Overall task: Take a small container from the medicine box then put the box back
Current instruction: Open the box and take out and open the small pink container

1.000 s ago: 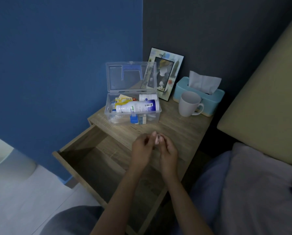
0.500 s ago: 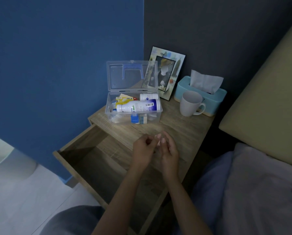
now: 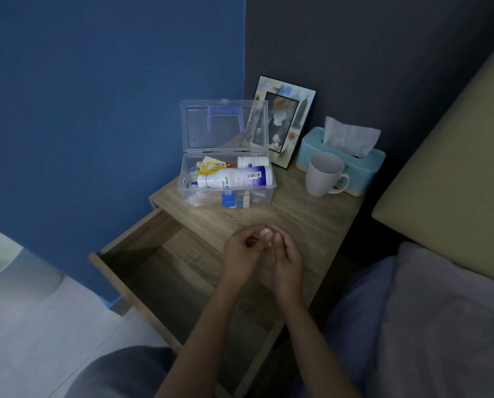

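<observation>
The clear plastic medicine box stands on the wooden nightstand with its lid raised upright. Inside it lie a large white bottle, a smaller white bottle, a yellow packet and a small blue and white box. My left hand and right hand meet over the nightstand's front edge, fingers curled together. Between the fingertips sits a small pale container, mostly hidden. The drawer below is pulled out.
A white mug, a light blue tissue box and a photo frame stand at the back right of the nightstand. A beige headboard and grey bedding fill the right side. A blue wall is on the left.
My hands have drawn closer together and curled over the small container. It was pinched in plain sight between the fingertips a second ago and is mostly covered now.
</observation>
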